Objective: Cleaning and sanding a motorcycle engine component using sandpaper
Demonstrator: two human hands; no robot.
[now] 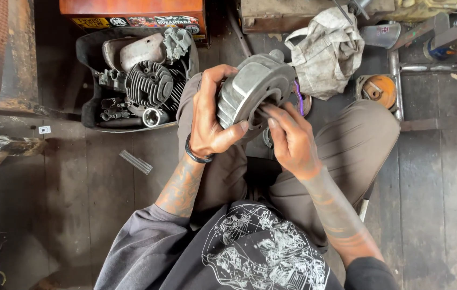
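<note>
Above the person's lap, the left hand wraps its fingers around a round grey metal engine part, the right hand pinches its lower edge, and farther off sits a black tray of metal parts.

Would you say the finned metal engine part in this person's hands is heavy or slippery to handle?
Probably heavy for its size: the finned engine part looks like thick cast metal. Its ribs likely aid grip; the left hand wraps them, and the right hand touches its underside.
</note>
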